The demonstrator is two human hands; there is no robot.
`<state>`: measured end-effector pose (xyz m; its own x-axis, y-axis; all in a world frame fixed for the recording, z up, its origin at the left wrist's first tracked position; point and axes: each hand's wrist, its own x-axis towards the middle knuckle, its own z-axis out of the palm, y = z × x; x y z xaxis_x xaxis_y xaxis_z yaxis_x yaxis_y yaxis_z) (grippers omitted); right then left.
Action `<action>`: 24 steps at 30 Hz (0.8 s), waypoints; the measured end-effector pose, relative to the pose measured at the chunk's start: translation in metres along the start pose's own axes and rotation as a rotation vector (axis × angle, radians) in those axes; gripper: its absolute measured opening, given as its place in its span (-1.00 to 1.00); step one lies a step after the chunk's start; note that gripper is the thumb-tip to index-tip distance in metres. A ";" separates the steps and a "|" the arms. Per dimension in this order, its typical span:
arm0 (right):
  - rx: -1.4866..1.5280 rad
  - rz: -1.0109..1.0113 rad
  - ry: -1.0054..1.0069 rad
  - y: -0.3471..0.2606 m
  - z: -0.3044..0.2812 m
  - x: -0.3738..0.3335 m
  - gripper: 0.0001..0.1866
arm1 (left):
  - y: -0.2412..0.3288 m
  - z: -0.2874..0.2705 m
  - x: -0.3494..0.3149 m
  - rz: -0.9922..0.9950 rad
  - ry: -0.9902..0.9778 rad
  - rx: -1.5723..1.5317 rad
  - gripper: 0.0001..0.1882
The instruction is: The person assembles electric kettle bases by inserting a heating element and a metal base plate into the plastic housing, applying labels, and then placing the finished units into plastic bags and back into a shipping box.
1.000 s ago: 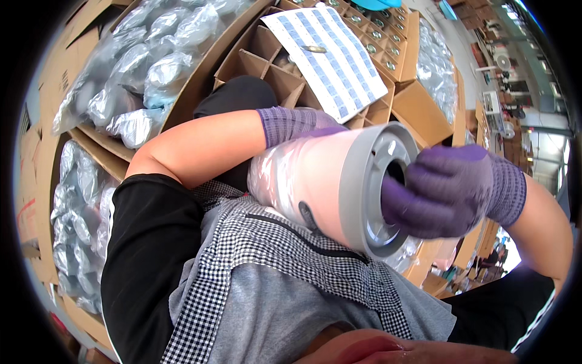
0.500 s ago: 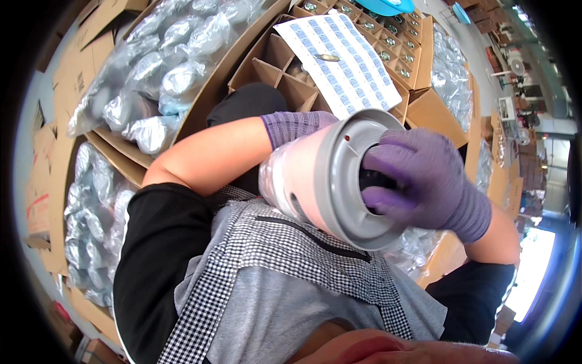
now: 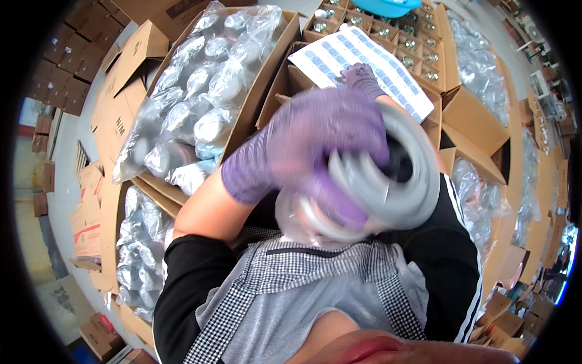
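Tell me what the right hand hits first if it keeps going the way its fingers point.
Probably the label sheet lying over the divided box: the right hand points up at it, nearly touching. Depth is unclear.

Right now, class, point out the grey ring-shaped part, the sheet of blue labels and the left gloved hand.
grey ring-shaped part [image 3: 397,182], head view, on its blurred outer rim.
sheet of blue labels [image 3: 339,57], head view, on its left half.
left gloved hand [image 3: 309,145], head view, on the purple glove's back.
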<state>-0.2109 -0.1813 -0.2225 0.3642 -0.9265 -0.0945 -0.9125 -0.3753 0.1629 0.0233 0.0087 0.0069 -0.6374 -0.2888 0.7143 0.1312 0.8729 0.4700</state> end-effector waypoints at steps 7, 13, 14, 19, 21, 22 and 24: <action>1.224 0.217 0.368 0.019 -0.023 -0.080 -0.72 | -0.036 0.008 0.011 -0.861 0.129 -0.235 -0.59; 1.572 0.189 0.699 -0.053 -0.118 -0.280 -0.67 | -0.046 0.019 -0.007 -0.772 0.238 -0.166 -0.73; 1.456 0.195 0.602 -0.067 -0.126 -0.292 -0.71 | -0.044 0.022 -0.007 -0.755 0.267 -0.173 -0.73; 1.240 0.316 0.467 -0.099 -0.137 -0.307 -0.77 | -0.037 0.024 -0.013 -0.702 0.304 -0.116 -0.69; 1.238 0.318 0.477 -0.104 -0.141 -0.308 -0.75 | -0.039 0.024 -0.014 -0.702 0.303 -0.120 -0.69; 1.224 0.299 0.486 -0.108 -0.145 -0.309 -0.74 | -0.038 0.023 -0.015 -0.705 0.306 -0.117 -0.69; 1.250 0.273 0.467 -0.112 -0.156 -0.312 -0.67 | -0.035 0.022 -0.017 -0.703 0.325 -0.178 -0.69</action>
<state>-0.1937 0.1456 -0.0584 -0.0523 -0.9830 0.1761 -0.4323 -0.1367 -0.8913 0.0130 -0.0084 -0.0332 -0.3659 -0.8732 0.3219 -0.0834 0.3752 0.9232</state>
